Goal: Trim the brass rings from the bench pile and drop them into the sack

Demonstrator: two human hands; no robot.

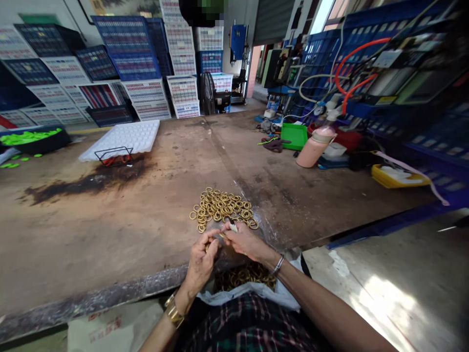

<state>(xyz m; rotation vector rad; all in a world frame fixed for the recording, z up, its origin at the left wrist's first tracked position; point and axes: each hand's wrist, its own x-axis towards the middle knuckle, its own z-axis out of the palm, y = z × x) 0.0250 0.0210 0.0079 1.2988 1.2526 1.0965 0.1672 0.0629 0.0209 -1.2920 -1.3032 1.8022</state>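
Observation:
A loose pile of brass rings [220,205] lies on the brown table just beyond my hands. My left hand [201,259] is closed at the table's near edge, its curled fingers around a brass ring [207,248]. Close to its right, my right hand [246,241] grips a small white-and-dark handled tool [233,226] whose exact kind I cannot make out. A bit of brass shows between the fingertips of both hands. Below my forearms, a white bag [252,288] in my lap holds many more darker brass rings [244,277].
A white dimpled tray [128,139] and a black wire stand [114,155] sit at the far left. To the right are a pink bottle [314,149], a green tray [294,136] and a yellow dish [397,177]. Stacked plastic crates [126,46] line the back.

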